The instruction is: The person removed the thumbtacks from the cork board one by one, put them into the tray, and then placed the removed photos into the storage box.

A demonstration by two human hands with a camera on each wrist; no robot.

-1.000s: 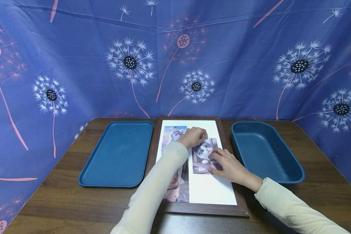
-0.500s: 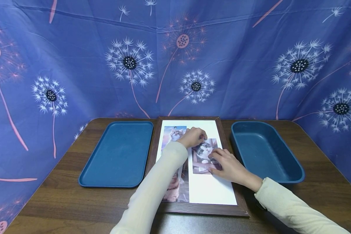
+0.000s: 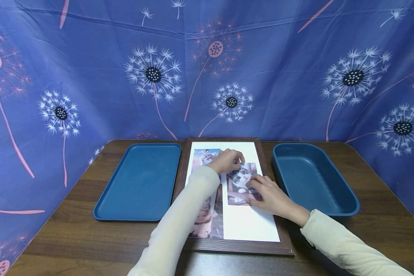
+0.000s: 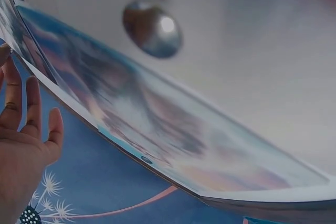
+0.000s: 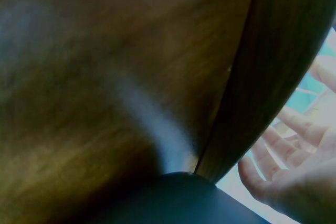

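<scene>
My left hand [image 3: 227, 161] reaches across the dark-framed white board [image 3: 252, 226]. Its thumb and forefinger pinch a small pale pin-like piece at the top edge of a photo of a grey-and-white kitten [image 3: 240, 178]; its exact kind I cannot tell. My right hand [image 3: 267, 193] rests on the photo's right side, fingertips on the paper. Left of it lie another kitten photo [image 3: 207, 155], with a small dark round fastener [image 4: 147, 159] at its top edge, and a striped cat photo [image 3: 205, 222], both partly hidden by the left sleeve.
On the brown wooden table [image 3: 72, 230], a flat blue tray [image 3: 139, 184] lies left of the board. A deeper blue bin [image 3: 314, 180] stands close on its right. Behind hangs a blue dandelion-print cloth [image 3: 283, 76]. A blurred shiny round piece [image 4: 152, 29] shows in the left wrist view.
The left hand and forearm shift very slightly at the photo's top edge. The right hand and the photo stay in place.
</scene>
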